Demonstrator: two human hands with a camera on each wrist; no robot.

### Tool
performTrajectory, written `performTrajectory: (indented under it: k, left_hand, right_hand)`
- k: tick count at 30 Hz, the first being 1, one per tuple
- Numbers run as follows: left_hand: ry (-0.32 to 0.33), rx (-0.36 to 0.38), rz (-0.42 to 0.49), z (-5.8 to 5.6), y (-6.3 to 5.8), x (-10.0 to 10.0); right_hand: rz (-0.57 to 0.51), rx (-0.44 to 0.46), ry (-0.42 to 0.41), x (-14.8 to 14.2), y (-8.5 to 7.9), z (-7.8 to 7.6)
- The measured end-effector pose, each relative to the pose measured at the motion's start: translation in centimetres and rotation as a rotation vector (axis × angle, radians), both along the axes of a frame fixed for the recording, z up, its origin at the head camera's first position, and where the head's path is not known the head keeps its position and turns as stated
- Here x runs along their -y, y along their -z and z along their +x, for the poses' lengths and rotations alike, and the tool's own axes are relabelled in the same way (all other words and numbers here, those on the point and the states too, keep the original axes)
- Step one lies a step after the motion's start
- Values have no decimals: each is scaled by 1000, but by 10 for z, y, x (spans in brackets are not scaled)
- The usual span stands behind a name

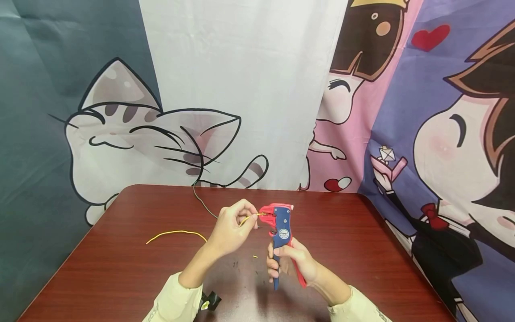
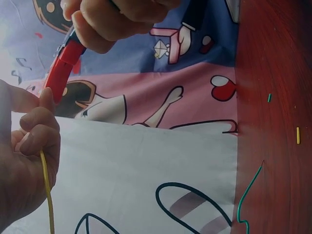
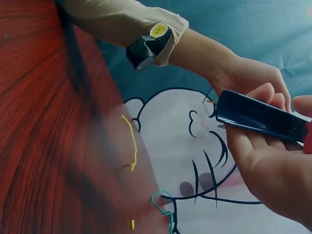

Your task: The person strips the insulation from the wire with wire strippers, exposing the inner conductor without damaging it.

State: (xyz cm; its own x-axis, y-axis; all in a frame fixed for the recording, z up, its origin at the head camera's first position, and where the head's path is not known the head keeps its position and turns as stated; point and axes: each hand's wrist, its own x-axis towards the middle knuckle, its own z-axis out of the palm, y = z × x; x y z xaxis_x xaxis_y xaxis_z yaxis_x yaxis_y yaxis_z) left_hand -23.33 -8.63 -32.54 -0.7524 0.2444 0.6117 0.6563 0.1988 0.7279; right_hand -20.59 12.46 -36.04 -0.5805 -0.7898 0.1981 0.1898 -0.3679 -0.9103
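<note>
A yellow wire [image 1: 173, 232] is pinched between the thumb and fingers of my left hand [image 1: 231, 228], and its end reaches into the red jaws of a wire stripper [image 1: 283, 223]. My right hand [image 1: 297, 261] grips the stripper's blue and red handles, holding it upright above the table. In the left wrist view the yellow wire [image 2: 48, 190] trails down from the left fingers, close to the red stripper head [image 2: 63, 73]. The right wrist view shows the blue handle [image 3: 263, 117] lying across the right fingers; the jaws are out of sight there.
On the dark red table [image 1: 342, 228] lie a green wire [image 2: 248, 190] with a bare tip, a short green piece [image 2: 269, 97] and a short yellow piece [image 2: 298, 135]. A printed cloth [image 1: 249, 67] hangs behind the table. A black device [image 3: 148, 46] sits at the left sleeve.
</note>
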Motion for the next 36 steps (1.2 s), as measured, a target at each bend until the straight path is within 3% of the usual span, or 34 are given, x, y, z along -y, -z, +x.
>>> performTrajectory:
  k: [12,18,24,26,31,36]
  left_hand:
    - [-12,3,-63,-2,-2,6]
    - [-13,2,-34,-2,1,3]
    - [-37,-25,-22,-2,1,2]
    - [-40,-32,-24,0,-2,2]
    - [-34,-57,-18,15,-22,2]
    - [-4,-43,-36,3,-8,6]
  right_hand:
    - [0,21,49,1,3,1]
    - [-8,24,95,2,3,3]
    - [-9,32,89,3,2,4]
    - [-15,23,92,3,3,4]
    - [-40,11,83,4,3,5]
    - [-40,21,79,2,2,4]
